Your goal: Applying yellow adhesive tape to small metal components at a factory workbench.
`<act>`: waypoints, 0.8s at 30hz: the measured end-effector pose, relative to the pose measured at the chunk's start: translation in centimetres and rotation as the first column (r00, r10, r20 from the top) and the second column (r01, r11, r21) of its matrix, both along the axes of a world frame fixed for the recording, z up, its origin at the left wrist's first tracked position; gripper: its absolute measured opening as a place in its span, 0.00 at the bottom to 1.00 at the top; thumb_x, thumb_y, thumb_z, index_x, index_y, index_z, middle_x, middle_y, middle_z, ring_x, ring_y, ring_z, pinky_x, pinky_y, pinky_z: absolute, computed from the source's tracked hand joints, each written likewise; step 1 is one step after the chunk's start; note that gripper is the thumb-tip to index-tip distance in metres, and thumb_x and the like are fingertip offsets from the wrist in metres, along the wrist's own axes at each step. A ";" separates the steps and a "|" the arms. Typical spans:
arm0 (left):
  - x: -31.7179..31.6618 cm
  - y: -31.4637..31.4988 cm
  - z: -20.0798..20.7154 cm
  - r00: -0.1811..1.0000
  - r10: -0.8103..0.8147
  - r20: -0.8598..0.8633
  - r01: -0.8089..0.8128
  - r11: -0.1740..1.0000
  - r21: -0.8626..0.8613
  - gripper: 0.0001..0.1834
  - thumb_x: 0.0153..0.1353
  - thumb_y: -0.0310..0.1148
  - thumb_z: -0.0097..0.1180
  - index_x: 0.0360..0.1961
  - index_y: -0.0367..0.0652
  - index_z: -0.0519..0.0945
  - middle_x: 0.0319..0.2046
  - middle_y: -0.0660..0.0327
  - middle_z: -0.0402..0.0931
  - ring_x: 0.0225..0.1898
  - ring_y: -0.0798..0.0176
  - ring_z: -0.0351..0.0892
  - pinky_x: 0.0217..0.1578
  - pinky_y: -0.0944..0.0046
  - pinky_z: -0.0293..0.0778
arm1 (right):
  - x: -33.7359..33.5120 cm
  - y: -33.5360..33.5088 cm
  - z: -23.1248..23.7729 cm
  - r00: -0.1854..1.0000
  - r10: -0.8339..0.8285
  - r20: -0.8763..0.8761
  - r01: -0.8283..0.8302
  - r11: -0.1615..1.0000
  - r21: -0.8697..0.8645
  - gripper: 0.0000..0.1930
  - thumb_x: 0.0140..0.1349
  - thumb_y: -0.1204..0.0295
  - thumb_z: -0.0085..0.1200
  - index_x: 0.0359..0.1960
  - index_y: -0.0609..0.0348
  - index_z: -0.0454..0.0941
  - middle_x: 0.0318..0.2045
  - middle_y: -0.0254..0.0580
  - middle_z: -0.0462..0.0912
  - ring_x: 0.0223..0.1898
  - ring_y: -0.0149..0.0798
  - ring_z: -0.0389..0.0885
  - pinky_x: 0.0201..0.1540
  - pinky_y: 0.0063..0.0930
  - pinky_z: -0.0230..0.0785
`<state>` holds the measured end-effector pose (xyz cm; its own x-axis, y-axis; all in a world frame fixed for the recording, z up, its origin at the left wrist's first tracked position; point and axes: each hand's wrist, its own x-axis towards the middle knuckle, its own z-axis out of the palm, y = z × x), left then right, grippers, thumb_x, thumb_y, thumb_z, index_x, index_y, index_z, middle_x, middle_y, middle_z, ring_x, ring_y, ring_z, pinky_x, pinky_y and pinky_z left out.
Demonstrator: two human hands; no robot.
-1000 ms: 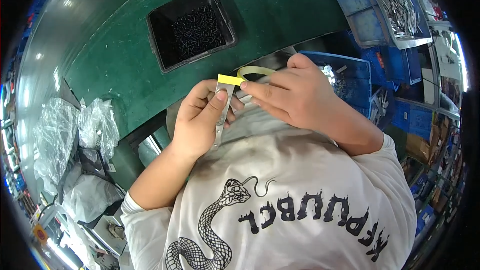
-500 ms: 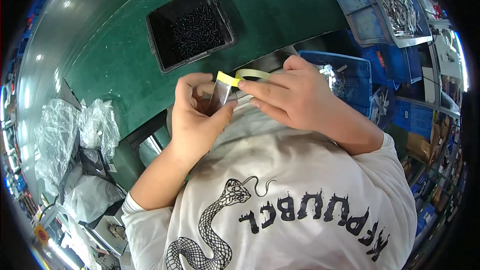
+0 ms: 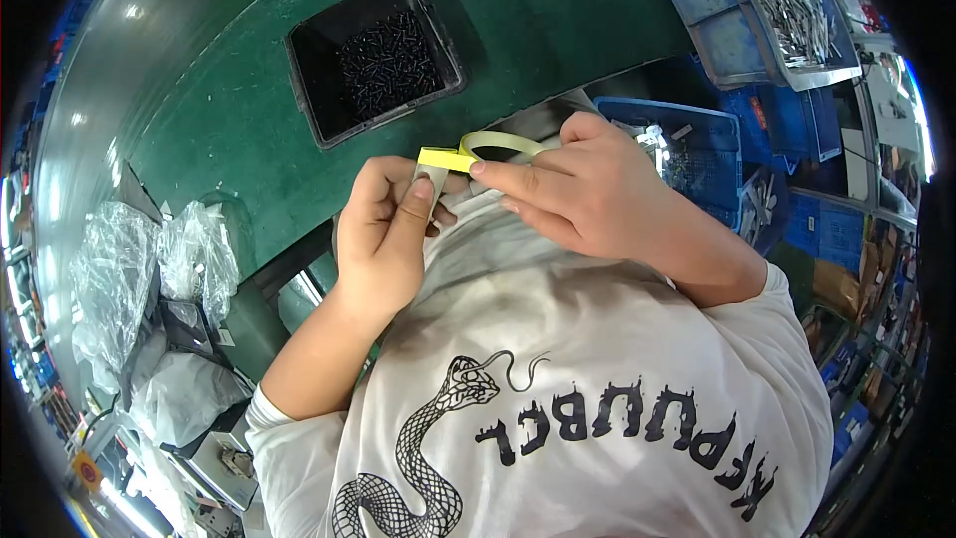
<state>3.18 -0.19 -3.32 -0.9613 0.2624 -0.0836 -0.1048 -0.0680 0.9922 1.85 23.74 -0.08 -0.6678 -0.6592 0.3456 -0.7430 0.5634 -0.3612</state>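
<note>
My left hand (image 3: 383,234) is closed, its thumb pressing a small flat pale grey piece (image 3: 434,175) against the fingers. A strip of yellow tape (image 3: 444,158) lies across the top end of that piece. The strip runs right to a roll of yellow tape (image 3: 506,140), whose ring stands out beyond my right hand (image 3: 597,189). That hand grips the roll, with its index fingertip pressing on the strip near the piece. The fingers hide part of the roll and the lower part of the piece.
On the green table (image 3: 538,30) stands a black bin (image 3: 317,70) of small dark screw-like parts. A blue crate (image 3: 732,154) with loose parts sits right of my right hand. Another blue bin (image 3: 717,25) of metal strips is at upper right. Clear plastic bags (image 3: 110,269) lie left.
The piece in my left hand has turned, from a shiny face seen at an angle to a pale face under the thumb. The yellow strip and the right index finger have shifted slightly left.
</note>
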 end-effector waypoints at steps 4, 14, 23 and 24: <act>0.0 -0.2 0.0 0.996 -0.059 0.060 0.052 0.993 0.108 0.05 0.76 0.26 0.43 0.46 0.36 0.70 0.39 0.54 0.83 0.29 0.72 0.76 0.32 0.72 0.73 | -0.1 0.0 0.3 1.000 -0.013 0.002 0.013 0.999 0.041 0.21 0.58 0.69 0.64 0.55 0.48 0.81 0.20 0.25 0.78 0.20 0.31 0.70 0.30 0.29 0.58; 0.0 -0.2 0.0 0.992 -0.052 0.112 0.031 0.982 0.184 0.05 0.76 0.27 0.44 0.47 0.37 0.69 0.39 0.54 0.83 0.29 0.71 0.77 0.32 0.72 0.72 | 0.1 0.0 -0.1 0.999 -0.013 0.035 0.012 1.000 0.027 0.22 0.59 0.69 0.64 0.56 0.50 0.80 0.22 0.26 0.79 0.20 0.32 0.72 0.31 0.29 0.57; -0.1 -0.3 0.1 0.989 -0.062 0.132 0.036 0.980 0.193 0.06 0.76 0.28 0.45 0.48 0.36 0.69 0.39 0.53 0.83 0.30 0.71 0.78 0.31 0.71 0.73 | -0.2 -0.1 -0.3 0.999 -0.010 0.047 0.009 1.000 0.015 0.21 0.59 0.69 0.63 0.56 0.50 0.80 0.22 0.25 0.79 0.21 0.31 0.73 0.31 0.30 0.57; -0.1 -0.3 0.1 0.985 -0.076 0.158 0.031 0.963 0.267 0.07 0.75 0.29 0.46 0.48 0.36 0.70 0.36 0.53 0.83 0.28 0.71 0.77 0.30 0.71 0.72 | -0.2 -0.1 -0.4 0.999 -0.010 0.047 0.010 1.000 0.013 0.21 0.59 0.69 0.63 0.56 0.50 0.80 0.22 0.25 0.79 0.21 0.31 0.73 0.31 0.30 0.57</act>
<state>3.05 -0.52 -3.24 -0.9239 0.3472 -0.1610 -0.2760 -0.3132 0.9087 1.61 23.61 -0.50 -0.6898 -0.6565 0.3054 -0.7197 0.5753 -0.3887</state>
